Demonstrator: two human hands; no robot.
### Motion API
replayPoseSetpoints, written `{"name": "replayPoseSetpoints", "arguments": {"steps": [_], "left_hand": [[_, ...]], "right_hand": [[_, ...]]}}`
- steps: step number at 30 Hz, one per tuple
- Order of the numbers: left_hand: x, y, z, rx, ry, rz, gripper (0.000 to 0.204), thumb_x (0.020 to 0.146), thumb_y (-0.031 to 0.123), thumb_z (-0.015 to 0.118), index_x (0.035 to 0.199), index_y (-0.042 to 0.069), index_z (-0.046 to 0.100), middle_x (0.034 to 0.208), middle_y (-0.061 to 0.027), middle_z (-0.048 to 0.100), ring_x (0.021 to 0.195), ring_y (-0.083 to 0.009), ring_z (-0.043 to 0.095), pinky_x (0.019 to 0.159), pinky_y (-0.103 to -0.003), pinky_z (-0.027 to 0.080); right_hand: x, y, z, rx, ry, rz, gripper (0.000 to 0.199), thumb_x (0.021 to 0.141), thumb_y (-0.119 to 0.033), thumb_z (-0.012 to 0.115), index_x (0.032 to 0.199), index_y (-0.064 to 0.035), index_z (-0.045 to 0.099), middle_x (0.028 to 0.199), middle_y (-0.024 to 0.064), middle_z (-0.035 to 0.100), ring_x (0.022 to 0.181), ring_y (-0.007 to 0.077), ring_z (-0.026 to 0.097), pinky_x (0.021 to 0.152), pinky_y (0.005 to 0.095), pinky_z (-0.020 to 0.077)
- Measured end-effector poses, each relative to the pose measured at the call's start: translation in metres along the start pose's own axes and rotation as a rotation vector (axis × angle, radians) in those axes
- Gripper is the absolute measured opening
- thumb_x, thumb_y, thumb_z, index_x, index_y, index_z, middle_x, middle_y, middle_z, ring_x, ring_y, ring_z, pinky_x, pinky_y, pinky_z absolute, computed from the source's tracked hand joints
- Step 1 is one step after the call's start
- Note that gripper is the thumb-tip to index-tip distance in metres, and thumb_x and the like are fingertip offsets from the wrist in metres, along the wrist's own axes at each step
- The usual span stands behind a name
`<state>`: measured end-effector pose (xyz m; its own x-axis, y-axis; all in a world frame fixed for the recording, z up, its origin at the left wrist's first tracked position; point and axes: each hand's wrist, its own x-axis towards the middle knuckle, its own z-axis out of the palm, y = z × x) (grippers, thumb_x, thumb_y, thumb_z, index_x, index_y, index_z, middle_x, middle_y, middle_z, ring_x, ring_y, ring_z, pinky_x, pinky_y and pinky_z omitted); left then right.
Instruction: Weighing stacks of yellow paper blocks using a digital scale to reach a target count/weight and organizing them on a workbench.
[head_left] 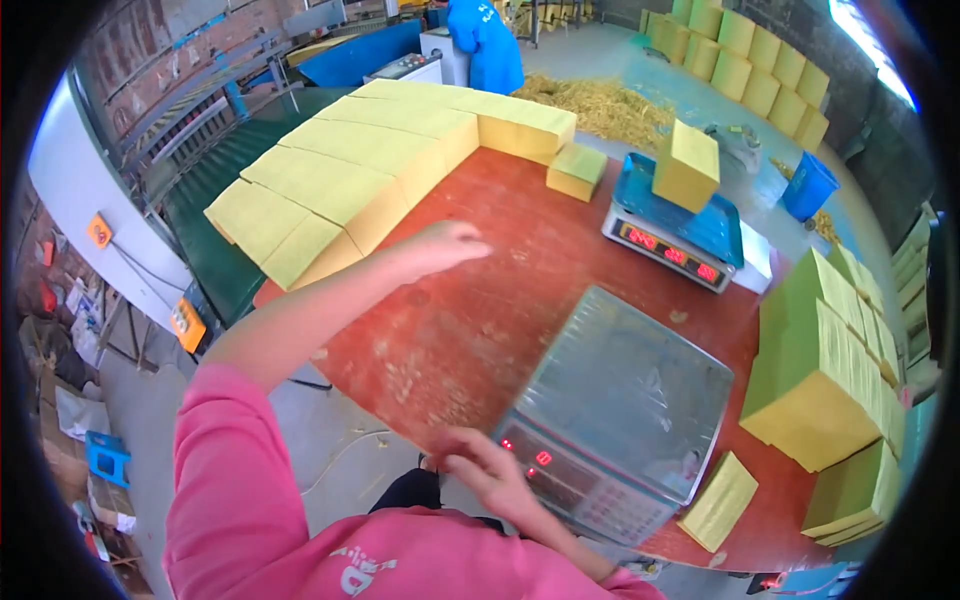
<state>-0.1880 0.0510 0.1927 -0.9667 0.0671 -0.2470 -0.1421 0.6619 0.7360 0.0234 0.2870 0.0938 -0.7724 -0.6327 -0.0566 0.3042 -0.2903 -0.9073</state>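
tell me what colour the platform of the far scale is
Blue, seen in the head view: the far scale has a blue platform with a yellow block on it.

**Two scales on our table, stacks all around**

We have the near weighing scale (620, 415) on the table (500, 290) in front of us. Behind it, to the right, stands a second scale (675, 225) with a block (687, 165) on its pan. A long row of paper stacks (350, 170) runs along the table's left and far edges, with a small stack (577, 171) just beside its far end. More stacks (825, 370) sit at the right edge, and a thin bundle (720, 500) lies near the front right corner.
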Motion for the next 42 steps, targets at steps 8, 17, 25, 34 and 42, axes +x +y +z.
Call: {"name": "replayPoseSetpoints", "arguments": {"steps": [8, 17, 25, 34, 42], "left_hand": [[0.091, -0.088, -0.163, 0.183, -0.020, -0.205, 0.053, 0.087, 0.043, 0.062, 0.124, 0.005, 0.061, 0.117, -0.0094, 0.063, 0.100, -0.0205, 0.060, 0.084, -0.033, 0.049], [0.336, -0.055, -0.180, 0.693, 0.209, 0.402, 0.052, 0.088, 0.042, 0.057, 0.116, -0.002, 0.064, 0.118, -0.0212, 0.063, 0.111, -0.0367, 0.060, 0.095, -0.044, 0.047], [0.538, 0.013, -0.090, 0.903, 0.392, 0.586, 0.051, 0.097, 0.043, 0.045, 0.130, 0.006, 0.056, 0.126, -0.0194, 0.060, 0.121, -0.0358, 0.053, 0.103, -0.050, 0.040], [0.588, 0.015, -0.061, 0.942, 0.250, 0.491, 0.060, 0.100, 0.051, 0.030, 0.131, 0.005, 0.053, 0.132, -0.0170, 0.057, 0.124, -0.0332, 0.053, 0.106, -0.052, 0.035], [0.463, -0.020, -0.043, 0.793, 0.270, 0.583, 0.052, 0.100, 0.047, 0.036, 0.124, 0.005, 0.054, 0.126, -0.0145, 0.059, 0.126, -0.0301, 0.050, 0.105, -0.051, 0.034]], "right_hand": [[0.110, 0.061, 0.046, -0.937, 0.255, -0.399, 0.044, 0.083, -0.008, 0.067, 0.125, -0.0039, 0.056, 0.130, 0.0190, 0.055, 0.121, 0.0391, 0.052, 0.099, 0.0450, 0.0459], [0.129, 0.083, 0.040, -1.334, 0.551, -0.165, 0.043, 0.080, -0.014, 0.065, 0.123, -0.0089, 0.060, 0.133, 0.0111, 0.056, 0.128, 0.0332, 0.049, 0.100, 0.0489, 0.0413], [0.103, 0.110, 0.042, -0.777, 0.474, 0.177, 0.058, 0.090, -0.039, 0.045, 0.143, -0.0138, 0.048, 0.154, 0.0043, 0.037, 0.147, 0.0271, 0.024, 0.115, 0.0530, 0.0193], [0.131, 0.048, 0.040, -0.783, 0.399, 0.326, 0.056, 0.094, -0.040, 0.042, 0.145, -0.0192, 0.045, 0.155, 0.0038, 0.034, 0.146, 0.0258, 0.024, 0.116, 0.0518, 0.0191], [0.122, 0.074, 0.040, -1.077, 0.488, 0.094, 0.051, 0.088, -0.026, 0.057, 0.137, -0.0109, 0.053, 0.148, 0.0113, 0.044, 0.141, 0.0312, 0.036, 0.110, 0.0531, 0.0299]]}}
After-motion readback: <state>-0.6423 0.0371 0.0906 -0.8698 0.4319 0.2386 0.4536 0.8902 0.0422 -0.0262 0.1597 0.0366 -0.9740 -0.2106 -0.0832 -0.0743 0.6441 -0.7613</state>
